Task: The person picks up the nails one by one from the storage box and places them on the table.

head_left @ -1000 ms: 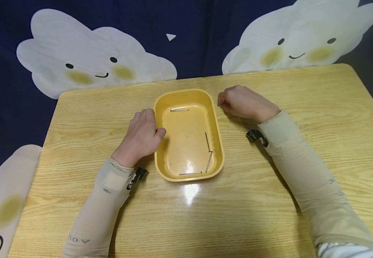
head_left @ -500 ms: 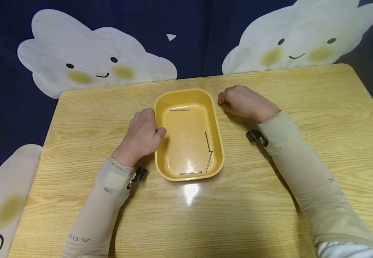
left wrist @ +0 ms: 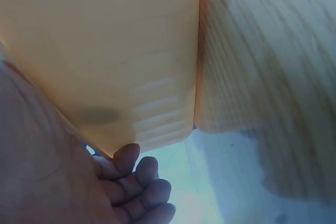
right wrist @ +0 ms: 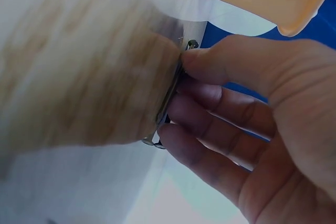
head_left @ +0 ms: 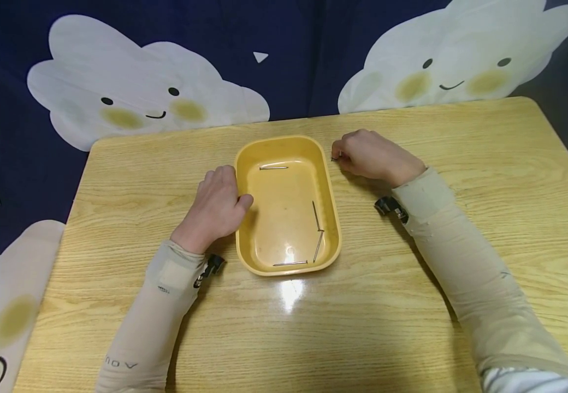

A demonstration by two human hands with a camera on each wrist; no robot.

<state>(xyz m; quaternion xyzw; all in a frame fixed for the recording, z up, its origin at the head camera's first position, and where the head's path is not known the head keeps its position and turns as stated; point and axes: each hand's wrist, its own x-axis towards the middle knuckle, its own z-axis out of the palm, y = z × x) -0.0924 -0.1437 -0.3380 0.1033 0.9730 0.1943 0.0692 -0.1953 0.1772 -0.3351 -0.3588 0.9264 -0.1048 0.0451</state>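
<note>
A yellow plastic tray (head_left: 284, 218) sits on the wooden table with several thin metal nails lying apart inside it, among them a nail (head_left: 274, 168) at the far end and a nail (head_left: 290, 264) at the near end. My left hand (head_left: 215, 204) grips the tray's left rim, its thumb over the edge; its curled fingertips (left wrist: 149, 169) show beside the tray wall in the left wrist view. To the right of the tray, close to the tabletop, my right hand (head_left: 374, 157) pinches a nail (right wrist: 176, 85) between thumb and fingertips. Whether it holds more than one is unclear.
The wooden table (head_left: 284, 333) reaches back to a dark blue curtain (head_left: 294, 60) printed with white clouds. A small black camera (head_left: 210, 270) sits on the left wrist, and another black camera (head_left: 391, 208) on the right.
</note>
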